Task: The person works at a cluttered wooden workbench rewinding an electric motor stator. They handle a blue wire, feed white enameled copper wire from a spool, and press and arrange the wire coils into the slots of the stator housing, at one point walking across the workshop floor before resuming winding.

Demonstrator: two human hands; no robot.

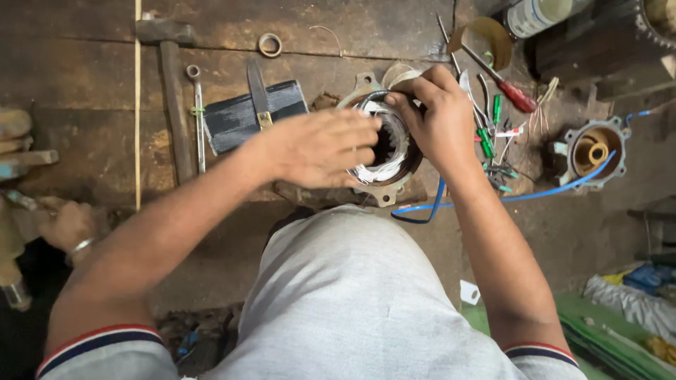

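Note:
A round metal motor stator (384,151) with pale wire windings inside its toothed bore sits on the dark workbench, just past my grey-clad belly. My left hand (320,146) lies over its left rim, fingers bent onto the windings. My right hand (440,116) is at the upper right rim, its fingertips pinching at the wire coil there. Both hands touch the stator; part of the ring is hidden under them.
A hammer (172,98), spanner (197,116), dark ribbed pad (257,116) with a blade on it, tape ring (270,45), red-handled screwdriver (510,91), green-handled tools (489,141), blue cable (521,197) and a second motor housing (595,151) lie about. Another person's hand (70,225) is at left.

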